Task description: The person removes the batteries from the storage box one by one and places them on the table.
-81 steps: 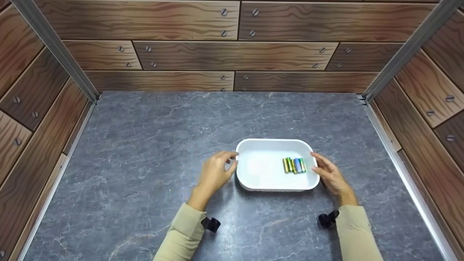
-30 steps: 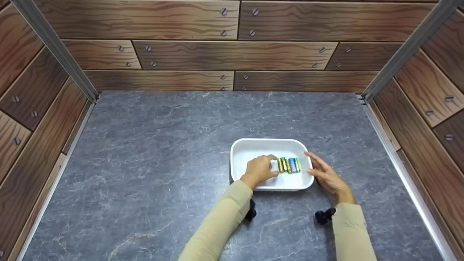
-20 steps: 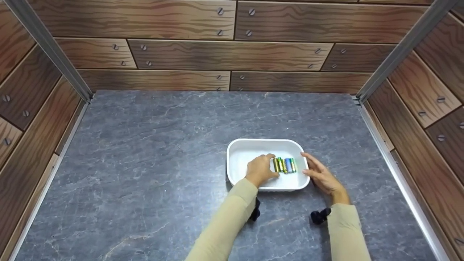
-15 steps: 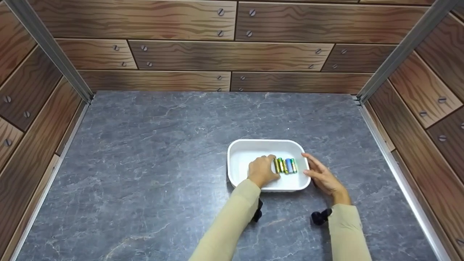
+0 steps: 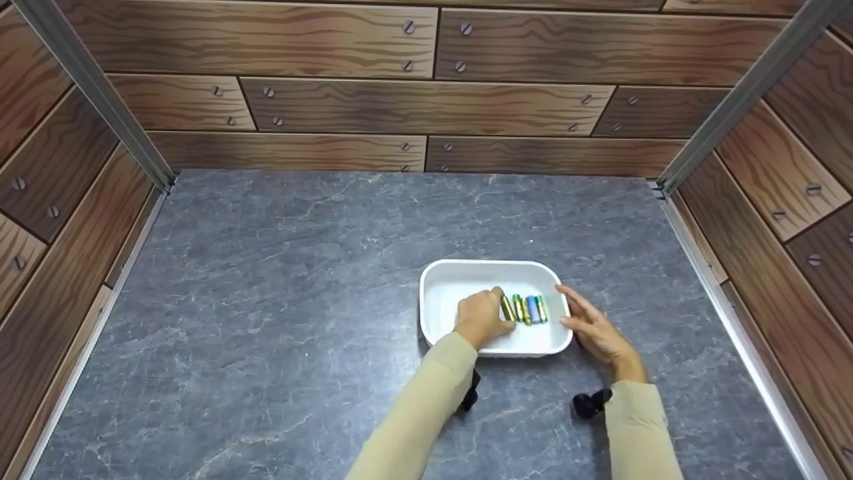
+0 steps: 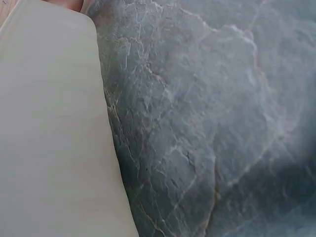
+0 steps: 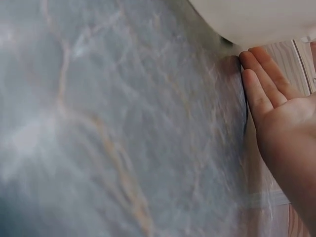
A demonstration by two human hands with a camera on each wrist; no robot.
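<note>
A white rectangular tub point(image 5: 448, 297) with rounded corners rests on the table. Inside, my left hand point(image 5: 480, 317) pinches the leftmost battery point(image 5: 508, 309), a gold and dark one, between thumb and fingertips at its two ends. That battery leans slightly away from the other batteries point(image 5: 532, 310), which lie side by side in green, gold and blue. At the tub's right end, my right hand point(image 5: 600, 337) touches the rim with thumb and fingertips. The right wrist view shows several straight fingers point(image 7: 266, 81) near the tub's underside point(image 7: 256, 19). Only sleeve and table fill most of the left wrist view.
The grey marbled tabletop point(image 5: 280, 300) spreads around the tub. Wood-patterned panels point(image 5: 346, 103) wall the back and both sides, with metal rails at the corners. A black wrist camera point(image 5: 590, 404) sits by the right sleeve.
From outside the tub's left end, my left hand has reached in to the batteries and now pinches the leftmost one, which has tilted apart from the row. The tub has shifted slightly left.
</note>
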